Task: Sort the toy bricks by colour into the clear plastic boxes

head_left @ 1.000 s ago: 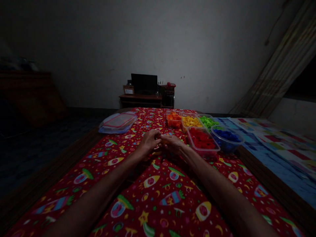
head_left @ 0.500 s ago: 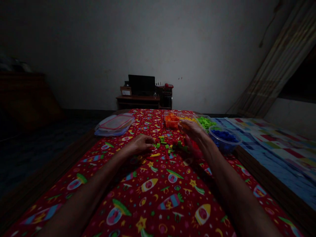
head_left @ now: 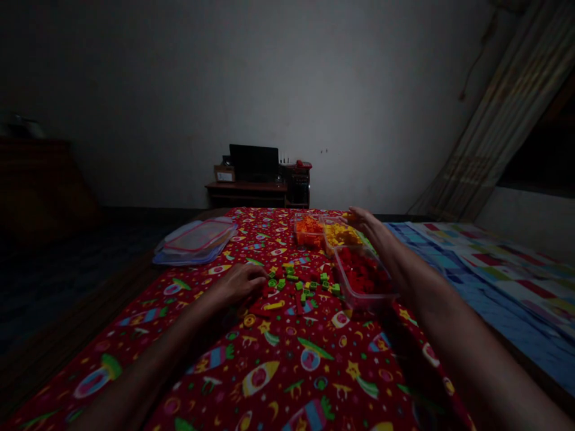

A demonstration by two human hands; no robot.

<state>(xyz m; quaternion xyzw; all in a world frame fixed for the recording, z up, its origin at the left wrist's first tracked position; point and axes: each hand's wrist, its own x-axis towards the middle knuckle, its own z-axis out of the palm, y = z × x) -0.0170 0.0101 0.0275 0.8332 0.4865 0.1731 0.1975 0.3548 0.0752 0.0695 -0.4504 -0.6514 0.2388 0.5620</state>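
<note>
My left hand (head_left: 242,282) rests on the red patterned cloth (head_left: 258,379) with its fingers curled; whatever they may hold is hidden. Beside its fingertips lie loose green toy bricks (head_left: 281,284), a yellow strip (head_left: 274,305) and some red pieces. My right hand (head_left: 363,221) reaches over the far right of the tub of yellow bricks (head_left: 342,234), its fingers closed on a small yellow brick (head_left: 348,215). Nearer me stands a clear tub of red bricks (head_left: 365,272). The tub of green bricks (head_left: 366,240) is mostly hidden behind my right hand and forearm.
Left of the yellow tub is a tub of orange bricks (head_left: 309,231). Stacked clear lids (head_left: 197,238) lie at the table's left edge. A bed with a checkered cover (head_left: 503,257) adjoins on the right. A desk with a monitor (head_left: 254,163) stands by the wall.
My right hand has moved away and to the right, uncovering the yellow and red tubs. My left hand stays beside the loose bricks. The view has shifted slightly.
</note>
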